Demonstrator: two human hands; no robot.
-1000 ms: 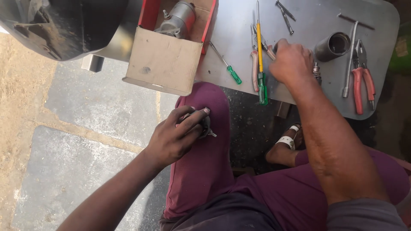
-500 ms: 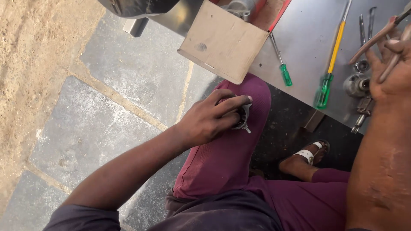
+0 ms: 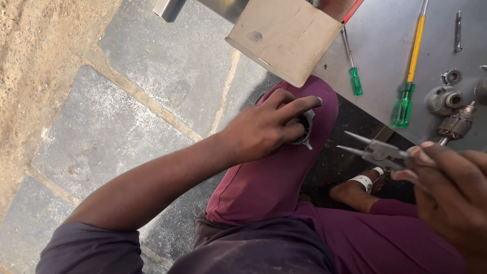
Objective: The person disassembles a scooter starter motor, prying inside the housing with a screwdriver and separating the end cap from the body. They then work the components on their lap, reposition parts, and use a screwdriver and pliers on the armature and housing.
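Observation:
My left hand (image 3: 266, 127) rests on my left knee and grips a small dark round metal part (image 3: 306, 130), with the index finger stretched over it. My right hand (image 3: 449, 185) is at the right edge, closed on grey needle-nose pliers (image 3: 373, 148). The pliers' jaws are slightly apart and point left toward the part, a short gap away. My maroon trousers (image 3: 274, 177) fill the lower middle.
A grey metal table (image 3: 385, 30) carries a cardboard box (image 3: 284, 35), a short green-handled screwdriver (image 3: 351, 66), a long yellow-and-green screwdriver (image 3: 410, 76), round metal parts (image 3: 441, 99) and a motor armature (image 3: 456, 124). Stone paving (image 3: 127, 116) and sandy ground lie at left. A sandalled foot (image 3: 362, 185) shows below the table.
My right hand left the table and came down toward my lap holding the pliers. My left hand kept the part on my knee. The view swung left and down.

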